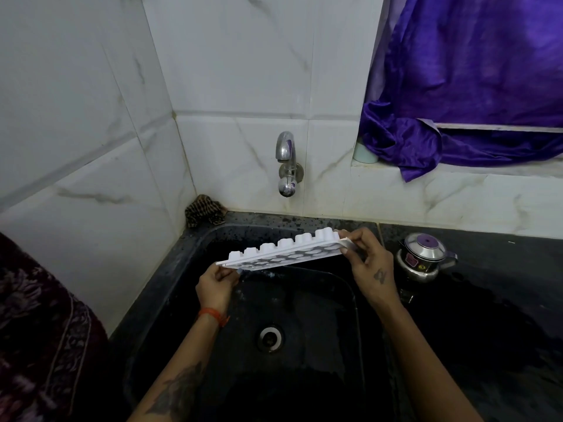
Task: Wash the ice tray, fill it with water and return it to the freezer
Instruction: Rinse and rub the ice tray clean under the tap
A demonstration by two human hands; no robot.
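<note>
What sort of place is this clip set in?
Most likely a home kitchen sink corner: a black sink under a wall tap, marble-look tiles, and a steel kettle on the wet counter.

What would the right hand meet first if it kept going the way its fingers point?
The right hand points left along the ice tray it pinches; past that, probably the left hand at the other end.
</note>
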